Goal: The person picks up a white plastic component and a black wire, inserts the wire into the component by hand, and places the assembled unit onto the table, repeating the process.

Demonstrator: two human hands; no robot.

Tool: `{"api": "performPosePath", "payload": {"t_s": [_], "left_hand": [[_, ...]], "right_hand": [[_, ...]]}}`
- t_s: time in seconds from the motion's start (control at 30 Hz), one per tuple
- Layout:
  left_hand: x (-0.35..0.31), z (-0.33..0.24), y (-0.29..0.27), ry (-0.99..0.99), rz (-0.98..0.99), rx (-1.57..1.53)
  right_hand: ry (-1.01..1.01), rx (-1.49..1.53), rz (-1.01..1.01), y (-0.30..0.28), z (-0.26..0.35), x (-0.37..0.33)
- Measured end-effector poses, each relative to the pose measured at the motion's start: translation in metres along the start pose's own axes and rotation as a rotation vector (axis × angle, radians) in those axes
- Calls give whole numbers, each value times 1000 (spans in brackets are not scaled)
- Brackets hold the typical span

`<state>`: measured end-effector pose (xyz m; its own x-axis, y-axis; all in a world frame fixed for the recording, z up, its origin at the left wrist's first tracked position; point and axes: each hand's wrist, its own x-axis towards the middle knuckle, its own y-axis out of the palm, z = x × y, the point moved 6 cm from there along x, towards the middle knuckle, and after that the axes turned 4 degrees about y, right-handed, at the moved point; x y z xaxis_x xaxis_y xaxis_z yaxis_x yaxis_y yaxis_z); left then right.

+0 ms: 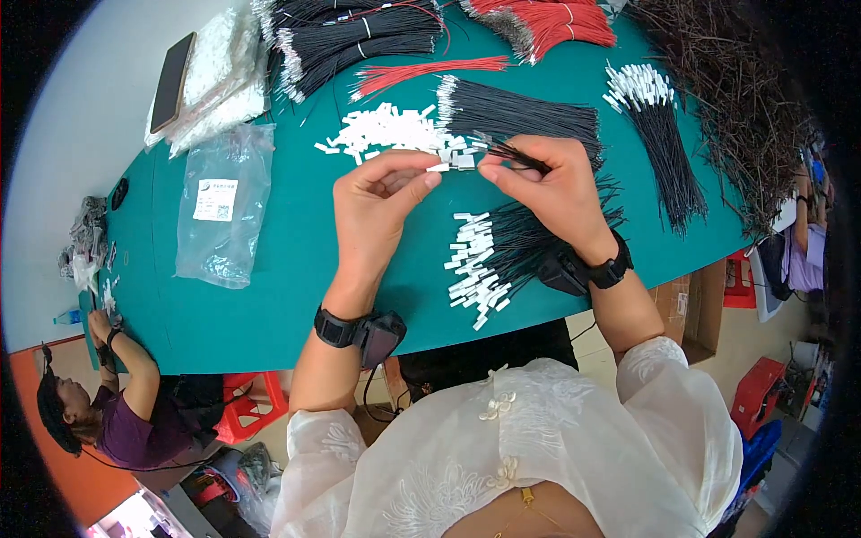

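Note:
My left hand (386,193) pinches a small white plastic connector housing (438,168) between thumb and fingertips. Facing it, my right hand (543,184) is closed on a few thin black wires (520,156) whose tips point toward the housing. Whether a wire tip sits inside a housing is too small to tell. Just beyond my fingers lies a loose pile of white housings (386,127). A bundle of black wires (525,112) rests behind my right hand. Below that hand, black wires with white housings on their ends (480,264) are spread near the table edge.
On the green table (296,314) lie a clear plastic bag (224,211), a phone (173,82) on filled bags, black wire bundles (368,40) and red wire bundles (556,25). A housed wire bundle (659,134) and a dark wire heap (726,99) are right. Another person (117,403) sits left.

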<state>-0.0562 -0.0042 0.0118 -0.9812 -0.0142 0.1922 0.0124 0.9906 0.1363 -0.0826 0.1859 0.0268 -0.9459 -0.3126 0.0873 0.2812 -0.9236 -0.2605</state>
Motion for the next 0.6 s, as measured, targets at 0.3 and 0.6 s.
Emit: {"api": "performPosePath", "payload": {"t_s": [0.3,0.6], "left_hand": [[-1,1,4,20,15,18],[-3,3,3,3,-19,25]], "right_hand": [[-76,-146,-13,1,8,-2],[-101,-110,-70,2,11,-3]]}}
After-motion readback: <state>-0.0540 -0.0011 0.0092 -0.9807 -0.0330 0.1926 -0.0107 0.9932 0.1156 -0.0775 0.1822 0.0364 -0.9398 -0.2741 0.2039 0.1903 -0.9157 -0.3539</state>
